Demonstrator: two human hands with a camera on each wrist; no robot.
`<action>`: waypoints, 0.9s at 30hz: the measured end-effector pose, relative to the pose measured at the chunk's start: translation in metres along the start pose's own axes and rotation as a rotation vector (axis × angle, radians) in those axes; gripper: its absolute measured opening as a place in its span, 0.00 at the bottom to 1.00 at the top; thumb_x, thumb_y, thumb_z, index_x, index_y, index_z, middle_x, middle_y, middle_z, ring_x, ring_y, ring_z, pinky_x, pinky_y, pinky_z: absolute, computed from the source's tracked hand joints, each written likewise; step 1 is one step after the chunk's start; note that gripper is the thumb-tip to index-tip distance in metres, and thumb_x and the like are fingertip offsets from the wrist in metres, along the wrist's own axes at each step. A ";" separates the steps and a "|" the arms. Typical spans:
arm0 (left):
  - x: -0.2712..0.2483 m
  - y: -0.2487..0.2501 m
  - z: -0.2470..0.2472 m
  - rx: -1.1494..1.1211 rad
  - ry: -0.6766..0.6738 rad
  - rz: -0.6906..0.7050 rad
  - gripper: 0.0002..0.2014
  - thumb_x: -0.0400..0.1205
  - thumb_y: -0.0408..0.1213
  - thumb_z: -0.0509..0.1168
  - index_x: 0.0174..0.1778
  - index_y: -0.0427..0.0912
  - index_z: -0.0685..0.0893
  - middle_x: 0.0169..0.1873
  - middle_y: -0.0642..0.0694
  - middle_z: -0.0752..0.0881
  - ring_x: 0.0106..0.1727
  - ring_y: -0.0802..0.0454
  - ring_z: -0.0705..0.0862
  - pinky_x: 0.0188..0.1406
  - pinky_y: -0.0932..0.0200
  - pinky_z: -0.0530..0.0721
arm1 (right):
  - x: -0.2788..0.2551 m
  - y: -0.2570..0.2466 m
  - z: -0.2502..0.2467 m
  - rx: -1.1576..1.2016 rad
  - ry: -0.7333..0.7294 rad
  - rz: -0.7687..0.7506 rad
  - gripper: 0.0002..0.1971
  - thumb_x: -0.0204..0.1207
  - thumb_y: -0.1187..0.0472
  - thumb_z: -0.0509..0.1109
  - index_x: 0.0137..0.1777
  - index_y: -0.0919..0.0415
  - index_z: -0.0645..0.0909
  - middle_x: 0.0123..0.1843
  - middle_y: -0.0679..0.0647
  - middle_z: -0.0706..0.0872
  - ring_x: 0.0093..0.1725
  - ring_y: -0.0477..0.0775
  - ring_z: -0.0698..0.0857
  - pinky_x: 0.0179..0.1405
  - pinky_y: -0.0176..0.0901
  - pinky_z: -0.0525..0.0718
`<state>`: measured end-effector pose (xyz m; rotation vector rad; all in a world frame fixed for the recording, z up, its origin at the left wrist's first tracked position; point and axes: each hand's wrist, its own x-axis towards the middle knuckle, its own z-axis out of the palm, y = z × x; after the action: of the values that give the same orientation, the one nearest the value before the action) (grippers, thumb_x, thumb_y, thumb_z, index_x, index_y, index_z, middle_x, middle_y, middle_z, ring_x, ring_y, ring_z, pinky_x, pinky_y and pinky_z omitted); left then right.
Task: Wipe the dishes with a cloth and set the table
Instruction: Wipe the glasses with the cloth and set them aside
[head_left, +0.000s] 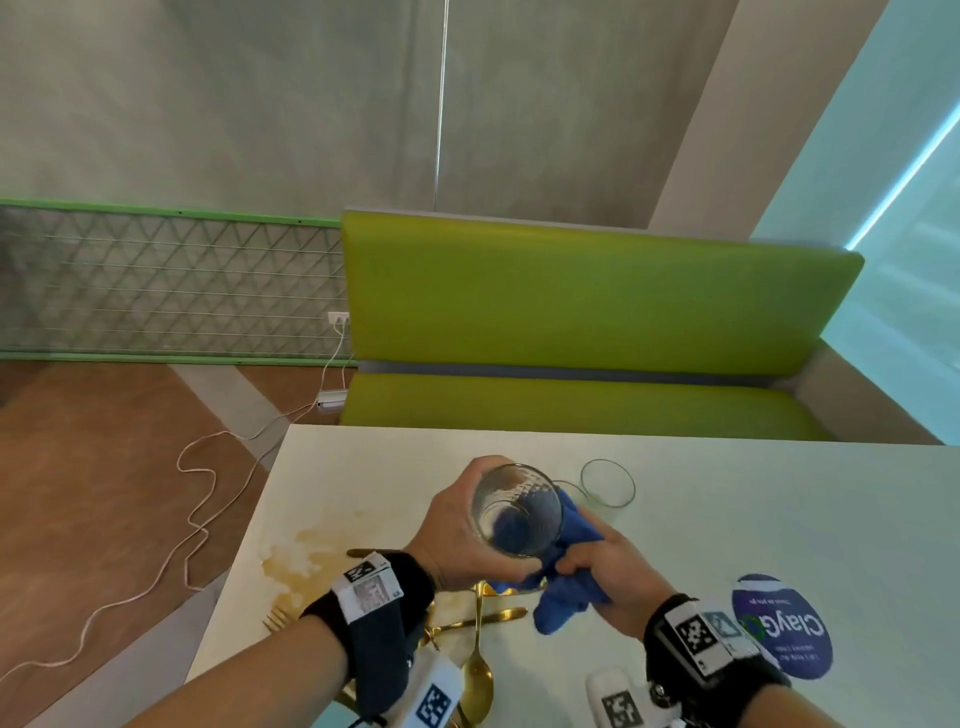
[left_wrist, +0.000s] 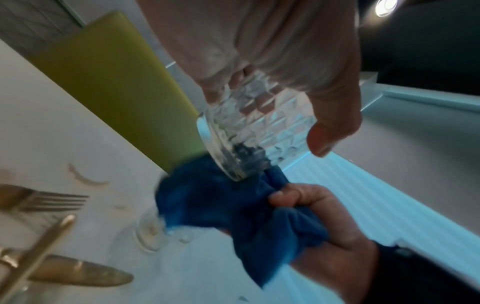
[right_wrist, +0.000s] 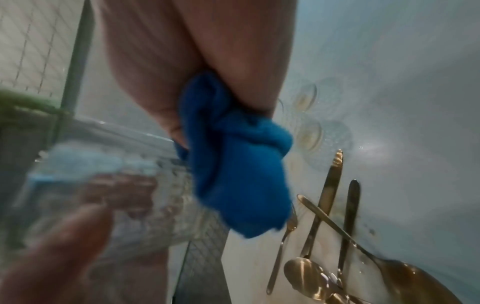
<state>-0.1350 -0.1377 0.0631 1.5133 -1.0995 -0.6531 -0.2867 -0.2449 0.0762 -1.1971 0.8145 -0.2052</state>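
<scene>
My left hand (head_left: 462, 525) grips a clear faceted glass (head_left: 517, 512) tilted on its side above the white table (head_left: 779, 499), base toward me. My right hand (head_left: 613, 566) clutches a bunched blue cloth (head_left: 563, 582), part of which is pushed into the glass's mouth. In the left wrist view the glass (left_wrist: 254, 127) sits in my fingers with the cloth (left_wrist: 233, 207) pressed at its rim. In the right wrist view the cloth (right_wrist: 233, 164) hangs from my fist beside the blurred glass (right_wrist: 124, 193).
Gold cutlery (head_left: 478, 660), several spoons, knives and a fork, lies crossed near the table's front edge beside a yellowish spill (head_left: 301, 556). Another clear glass (head_left: 608, 483) stands behind my hands. A blue round sticker (head_left: 784, 626) is at the right. A green bench (head_left: 587, 332) faces the table.
</scene>
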 end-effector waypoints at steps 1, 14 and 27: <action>0.001 -0.002 0.003 -0.051 0.022 0.003 0.38 0.52 0.43 0.79 0.59 0.58 0.74 0.54 0.59 0.85 0.57 0.61 0.84 0.59 0.63 0.82 | 0.003 0.002 0.001 0.062 -0.033 0.015 0.29 0.53 0.76 0.60 0.56 0.58 0.80 0.36 0.62 0.84 0.33 0.54 0.81 0.26 0.39 0.74; 0.041 -0.039 -0.016 -0.337 0.260 -0.232 0.41 0.45 0.47 0.79 0.55 0.55 0.72 0.59 0.48 0.79 0.64 0.53 0.77 0.66 0.59 0.74 | 0.023 0.007 0.007 -0.039 -0.038 0.178 0.10 0.52 0.74 0.63 0.36 0.70 0.78 0.24 0.59 0.78 0.21 0.50 0.78 0.17 0.35 0.71; 0.076 -0.155 -0.050 0.075 0.465 -0.600 0.41 0.64 0.33 0.81 0.71 0.40 0.69 0.69 0.40 0.76 0.70 0.42 0.75 0.67 0.50 0.74 | 0.017 0.019 -0.053 -0.038 0.037 0.200 0.24 0.52 0.73 0.63 0.52 0.66 0.82 0.37 0.64 0.82 0.37 0.61 0.79 0.33 0.48 0.74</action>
<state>-0.0152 -0.1883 -0.0609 1.9536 -0.3123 -0.6126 -0.3145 -0.2860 0.0450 -1.1413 0.9683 -0.0485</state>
